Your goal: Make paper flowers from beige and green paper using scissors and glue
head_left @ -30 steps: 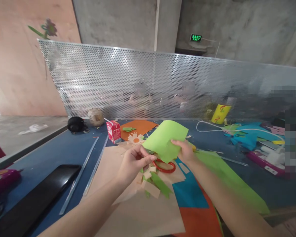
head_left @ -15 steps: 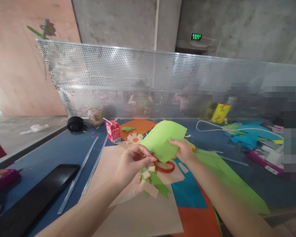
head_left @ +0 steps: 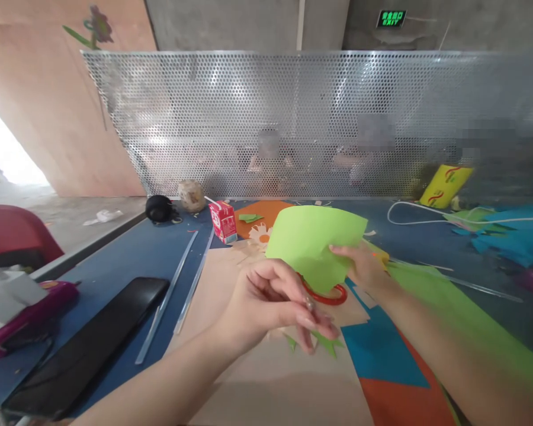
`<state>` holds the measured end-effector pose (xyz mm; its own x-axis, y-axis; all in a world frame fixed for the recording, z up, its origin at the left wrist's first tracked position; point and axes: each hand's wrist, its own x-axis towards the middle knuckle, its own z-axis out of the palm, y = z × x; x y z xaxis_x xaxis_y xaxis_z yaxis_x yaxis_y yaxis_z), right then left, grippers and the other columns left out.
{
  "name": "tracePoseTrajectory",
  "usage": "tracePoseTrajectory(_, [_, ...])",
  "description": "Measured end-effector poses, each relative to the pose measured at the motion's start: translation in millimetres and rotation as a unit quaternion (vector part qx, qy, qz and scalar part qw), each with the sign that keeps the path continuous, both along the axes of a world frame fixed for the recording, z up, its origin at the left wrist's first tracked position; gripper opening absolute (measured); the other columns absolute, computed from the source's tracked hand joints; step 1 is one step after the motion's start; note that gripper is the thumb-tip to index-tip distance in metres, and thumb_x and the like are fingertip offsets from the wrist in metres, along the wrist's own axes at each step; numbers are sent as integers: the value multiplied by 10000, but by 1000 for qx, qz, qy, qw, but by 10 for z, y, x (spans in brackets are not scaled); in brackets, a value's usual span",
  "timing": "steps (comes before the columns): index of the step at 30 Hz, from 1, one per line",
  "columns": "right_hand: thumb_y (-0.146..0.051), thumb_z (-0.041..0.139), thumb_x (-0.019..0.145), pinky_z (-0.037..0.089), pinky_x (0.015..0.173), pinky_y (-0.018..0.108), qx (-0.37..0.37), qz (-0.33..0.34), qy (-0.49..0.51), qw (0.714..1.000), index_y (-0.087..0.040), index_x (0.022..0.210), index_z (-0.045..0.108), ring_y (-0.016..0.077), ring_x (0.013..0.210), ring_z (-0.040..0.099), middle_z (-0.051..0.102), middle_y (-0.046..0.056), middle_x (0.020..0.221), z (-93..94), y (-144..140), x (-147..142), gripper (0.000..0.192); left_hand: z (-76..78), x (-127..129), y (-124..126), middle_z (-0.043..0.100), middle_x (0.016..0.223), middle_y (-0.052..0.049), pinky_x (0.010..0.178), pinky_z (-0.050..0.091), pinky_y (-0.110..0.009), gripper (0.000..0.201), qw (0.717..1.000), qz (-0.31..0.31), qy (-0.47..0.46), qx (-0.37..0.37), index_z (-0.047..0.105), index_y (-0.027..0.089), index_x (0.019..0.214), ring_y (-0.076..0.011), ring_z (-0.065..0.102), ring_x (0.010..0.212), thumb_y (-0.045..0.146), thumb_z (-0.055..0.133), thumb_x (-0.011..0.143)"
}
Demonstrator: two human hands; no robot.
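Right hand (head_left: 363, 265) pinches the lime-green paper sheet (head_left: 313, 242) at its right edge, held up over the blue worktop (head_left: 128, 260) mid-area. Left hand (head_left: 266, 305) half-curled just below it, seemingly empty. Sheet looks light, floppy, tearable; best gripped at an edge. Red-handled scissors (head_left: 328, 294) lie beneath.

Two bare forearms, no sleeves, left hand (head_left: 273, 302), right hand (head_left: 364, 267), no rings or watch
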<state>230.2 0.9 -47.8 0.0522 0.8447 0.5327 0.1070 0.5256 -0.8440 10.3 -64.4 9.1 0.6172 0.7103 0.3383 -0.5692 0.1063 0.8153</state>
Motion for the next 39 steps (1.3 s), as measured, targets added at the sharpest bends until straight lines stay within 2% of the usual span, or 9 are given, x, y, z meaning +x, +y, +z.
tracePoseTrajectory(5, [-292,668,577,496,802,421,-5,15,-3,1000,-262,689,687,264,843,624,692,11,810,83,-93,-87,117,0,-25,-18,694,661,-17,397,532,-224,82,1000,-25,9,0,600,172,665,-210,666,643,158,679,651])
tracePoseTrajectory(11, [-318,629,656,506,797,382,-76,69,58,993,-246,689,685,236,858,626,689,-3,814,122,-78,-156,97,-6,-15,-14,704,739,-29,404,522,-205,22,999,-42,25,23,628,188,686,-204,666,684,173,641,694])
tracePoseTrajectory(14, [-304,671,599,507,788,384,-69,50,63,994,-259,648,681,240,823,632,688,-6,765,166,-95,-177,67,-5,9,-1,689,687,-18,371,500,-190,56,999,-30,19,27,624,177,658,-178,659,604,134,658,667])
tracePoseTrajectory(18, [-321,660,570,520,745,392,-51,72,71,994,-269,572,664,243,736,639,679,7,681,327,-168,-251,52,-27,48,22,662,659,-3,381,483,-174,118,999,-2,-6,50,603,162,642,-118,622,529,57,654,645])
tracePoseTrajectory(21, [-330,643,571,524,722,396,-73,83,77,991,-267,565,655,245,714,638,674,10,654,413,-211,-297,64,-50,63,29,625,609,22,428,485,-183,162,997,31,-13,69,581,157,635,-73,574,474,5,635,637])
tracePoseTrajectory(25, [-327,631,567,524,715,401,-93,85,81,989,-262,576,651,252,728,637,675,14,663,421,-228,-306,69,-47,81,28,595,595,14,460,480,-195,164,995,63,18,72,549,154,619,-92,573,551,18,640,627])
tracePoseTrajectory(29, [-306,615,572,526,716,401,-83,76,79,991,-268,573,647,249,739,637,675,10,661,406,-219,-299,50,-27,109,32,543,539,41,550,478,-233,193,991,96,9,91,506,155,590,-71,534,510,24,644,620])
tracePoseTrajectory(39, [-300,596,585,523,729,375,-58,56,32,996,-277,577,651,231,737,638,678,-3,680,433,-200,-279,60,-26,81,33,564,567,22,489,408,-190,159,992,77,67,79,510,150,634,-63,517,510,40,622,660])
